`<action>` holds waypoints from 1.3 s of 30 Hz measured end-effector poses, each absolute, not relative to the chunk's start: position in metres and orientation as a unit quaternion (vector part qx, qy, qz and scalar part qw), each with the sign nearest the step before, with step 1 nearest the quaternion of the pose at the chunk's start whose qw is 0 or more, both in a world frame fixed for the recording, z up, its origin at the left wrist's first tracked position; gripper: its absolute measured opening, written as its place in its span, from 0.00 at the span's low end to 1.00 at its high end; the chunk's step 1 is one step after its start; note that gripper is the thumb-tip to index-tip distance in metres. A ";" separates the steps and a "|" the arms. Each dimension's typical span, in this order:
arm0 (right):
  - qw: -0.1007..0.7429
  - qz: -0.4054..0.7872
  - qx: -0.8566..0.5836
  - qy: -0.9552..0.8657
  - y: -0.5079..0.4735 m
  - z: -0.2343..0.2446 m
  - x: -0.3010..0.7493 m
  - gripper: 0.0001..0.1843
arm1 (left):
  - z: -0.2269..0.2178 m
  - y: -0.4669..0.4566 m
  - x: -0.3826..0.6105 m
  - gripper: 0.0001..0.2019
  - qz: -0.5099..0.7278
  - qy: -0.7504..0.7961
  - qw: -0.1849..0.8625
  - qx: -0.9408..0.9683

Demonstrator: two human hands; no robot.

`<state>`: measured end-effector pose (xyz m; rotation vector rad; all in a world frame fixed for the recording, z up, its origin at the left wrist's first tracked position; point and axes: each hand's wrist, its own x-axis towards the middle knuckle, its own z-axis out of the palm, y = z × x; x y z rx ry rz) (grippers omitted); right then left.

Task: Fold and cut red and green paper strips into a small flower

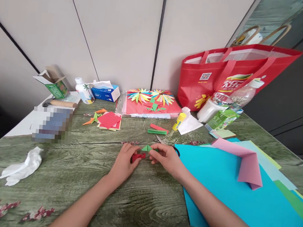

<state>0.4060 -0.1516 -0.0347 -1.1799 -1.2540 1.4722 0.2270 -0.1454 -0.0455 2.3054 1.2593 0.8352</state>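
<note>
My left hand (125, 160) and my right hand (165, 157) meet at the middle of the green wood-patterned table (84, 164). Both pinch a small folded red paper piece (138, 157) between their fingertips. A small folded green paper piece (147, 148) lies just behind the red one, touching or nearly touching my right fingers. Scissors (161, 140) lie partly hidden behind my right hand.
Large blue (221, 189) and pink (247, 163) paper sheets lie at right. Behind are a glue stick (179, 121), folded red and green strips (157, 129), colourful paper stars on a paper pack (149, 99), a red bag (228, 74), jars, a tissue box (106, 91), and a crumpled tissue (22, 166) at left.
</note>
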 end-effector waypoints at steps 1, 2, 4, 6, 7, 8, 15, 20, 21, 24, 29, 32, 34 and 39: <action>0.428 0.606 -0.467 -0.482 -0.152 -0.034 0.405 0.14 | -0.045 -0.146 0.227 0.10 0.300 0.460 0.203 0.811; 0.431 0.623 -0.460 -0.462 -0.152 -0.032 0.405 0.14 | -0.044 -0.146 0.228 0.09 0.306 0.470 0.218 0.799; 0.440 0.652 -0.445 -0.428 -0.154 -0.030 0.405 0.16 | -0.043 -0.146 0.228 0.05 0.331 0.488 0.262 0.764; 0.449 0.662 -0.437 -0.413 -0.155 -0.029 0.406 0.16 | -0.040 -0.146 0.229 0.02 0.366 0.505 0.350 0.699; 0.453 0.658 -0.435 -0.415 -0.156 -0.028 0.406 0.15 | -0.038 -0.145 0.230 0.02 0.381 0.509 0.407 0.656; 0.456 0.652 -0.434 -0.422 -0.156 -0.027 0.406 0.15 | -0.036 -0.145 0.231 0.04 0.388 0.507 0.471 0.609; 0.460 0.621 -0.431 -0.467 -0.158 -0.023 0.405 0.14 | -0.026 -0.150 0.236 0.21 0.406 0.436 0.661 0.456; 0.493 0.569 -0.477 -0.453 -0.154 -0.026 0.407 0.18 | -0.028 -0.150 0.234 0.18 0.404 0.409 0.695 0.432; 0.497 0.560 -0.481 -0.456 -0.153 -0.027 0.408 0.17 | -0.028 -0.150 0.233 0.17 0.401 0.404 0.701 0.429; 0.495 0.542 -0.478 -0.482 -0.154 -0.025 0.409 0.17 | -0.028 -0.150 0.233 0.14 0.396 0.393 0.713 0.426; 0.487 0.547 -0.453 -0.508 -0.156 -0.025 0.407 0.17 | -0.029 -0.151 0.235 0.15 0.405 0.388 0.710 0.426; 0.506 0.557 -0.441 -0.489 -0.156 -0.027 0.406 0.18 | -0.028 -0.151 0.235 0.16 0.403 0.387 0.703 0.440; 0.515 0.542 -0.449 -0.490 -0.157 -0.029 0.405 0.14 | -0.026 -0.152 0.236 0.15 0.394 0.384 0.705 0.448; 0.520 0.484 -0.457 -0.536 -0.160 -0.027 0.403 0.08 | -0.019 -0.156 0.240 0.15 0.364 0.387 0.716 0.452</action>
